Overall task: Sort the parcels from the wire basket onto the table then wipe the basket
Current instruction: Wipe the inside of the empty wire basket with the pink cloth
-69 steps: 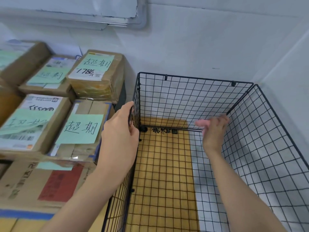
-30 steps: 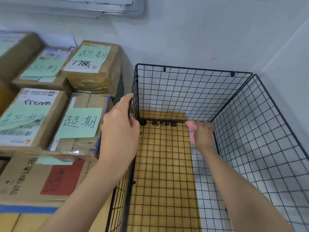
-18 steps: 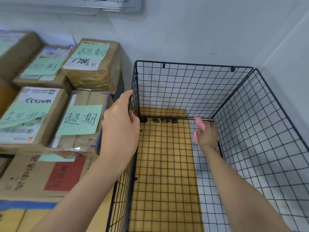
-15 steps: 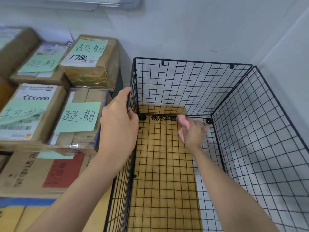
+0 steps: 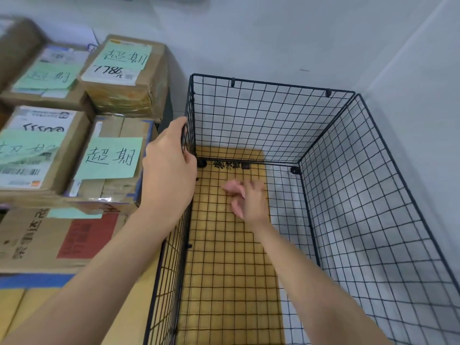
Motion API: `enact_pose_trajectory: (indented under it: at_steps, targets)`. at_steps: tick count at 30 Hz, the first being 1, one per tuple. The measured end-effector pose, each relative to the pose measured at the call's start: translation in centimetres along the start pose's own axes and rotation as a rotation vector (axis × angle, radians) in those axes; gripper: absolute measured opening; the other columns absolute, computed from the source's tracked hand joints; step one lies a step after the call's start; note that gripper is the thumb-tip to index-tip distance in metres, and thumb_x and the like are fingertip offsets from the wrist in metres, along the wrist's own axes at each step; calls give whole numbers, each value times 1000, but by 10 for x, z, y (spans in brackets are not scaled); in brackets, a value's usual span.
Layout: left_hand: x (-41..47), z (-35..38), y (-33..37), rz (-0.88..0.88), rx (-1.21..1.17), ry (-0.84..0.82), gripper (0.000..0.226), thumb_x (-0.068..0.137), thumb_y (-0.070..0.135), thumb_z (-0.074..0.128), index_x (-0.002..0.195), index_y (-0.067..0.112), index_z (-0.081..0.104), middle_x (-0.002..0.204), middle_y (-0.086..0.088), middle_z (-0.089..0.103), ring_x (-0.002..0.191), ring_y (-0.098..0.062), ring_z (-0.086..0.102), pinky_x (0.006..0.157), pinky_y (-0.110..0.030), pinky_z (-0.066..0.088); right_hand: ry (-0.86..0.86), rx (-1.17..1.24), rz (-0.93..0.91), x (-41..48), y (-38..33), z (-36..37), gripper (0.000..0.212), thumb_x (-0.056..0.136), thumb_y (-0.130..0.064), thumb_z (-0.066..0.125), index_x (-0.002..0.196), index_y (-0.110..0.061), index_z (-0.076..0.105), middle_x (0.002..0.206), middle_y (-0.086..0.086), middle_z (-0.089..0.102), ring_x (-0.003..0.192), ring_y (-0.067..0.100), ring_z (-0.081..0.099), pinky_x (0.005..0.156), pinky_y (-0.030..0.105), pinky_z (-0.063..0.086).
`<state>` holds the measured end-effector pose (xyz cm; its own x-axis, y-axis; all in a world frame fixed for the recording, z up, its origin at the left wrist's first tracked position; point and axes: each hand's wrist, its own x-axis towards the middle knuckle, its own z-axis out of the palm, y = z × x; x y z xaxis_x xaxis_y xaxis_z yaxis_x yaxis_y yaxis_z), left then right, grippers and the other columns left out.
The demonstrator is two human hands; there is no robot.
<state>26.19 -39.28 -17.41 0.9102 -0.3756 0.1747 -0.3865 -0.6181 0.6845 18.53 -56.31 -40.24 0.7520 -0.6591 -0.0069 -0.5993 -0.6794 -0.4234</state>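
right hand (image 5: 250, 204) slid left, gripping pink cloth (image 5: 231, 188) — left hand (image 5: 169, 168) grips wire basket (image 5: 273, 120) rim

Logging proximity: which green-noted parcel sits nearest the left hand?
The blue-taped parcel beside the left hand on the wire basket; others lie farther left or behind.

Support: white surface (image 5: 288, 202) in a wall corner, table or floor not distinguishable | On it: yellow board (image 5: 224, 282); wire basket (image 5: 261, 115) standing over both | Left: large carton (image 5: 29, 240) just beside the basket, bearing stacked, green-labelled parcels (image 5: 112, 170).
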Motion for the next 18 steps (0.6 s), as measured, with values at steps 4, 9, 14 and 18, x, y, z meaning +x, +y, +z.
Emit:
enact_pose_trajectory:
  at_steps: [4, 9, 14, 18]
  targets:
    - [-1, -1, 1, -8, -14, -10, 56, 94, 1, 53, 146, 21, 44, 118, -5, 65, 89, -11, 53, 82, -26, 44, 120, -94, 210, -3, 85, -40, 37, 91, -5, 62, 127, -12, 57, 125, 16, 54, 111, 28, 61, 86, 34, 57]
    - [-1, -2, 3, -16, -11, -14, 56, 93, -2, 51, 144, 21, 44, 121, -6, 63, 95, -16, 54, 86, -31, 45, 157, -66, 226, -19, 108, -48, 33, 92, -7, 61, 124, -12, 54, 126, 14, 53, 104, 28, 63, 75, 36, 58]
    - [-1, -1, 4, -15, -4, -8, 56, 93, -2, 49, 144, 20, 45, 123, -7, 62, 101, -22, 57, 87, -32, 45, 53, 14, 153, -33, 39, -14, 38, 89, -22, 53, 125, -31, 56, 119, 11, 60, 112, 32, 57, 95, 45, 48]
    - [0, 0, 1, 3, 14, -7, 56, 92, -3, 49, 144, 18, 45, 126, -7, 63, 106, -26, 58, 85, -31, 43, -131, 88, -185, -68, -58, 27, 44, 91, -24, 47, 132, -39, 49, 127, 4, 54, 104, 20, 58, 89, 41, 53]
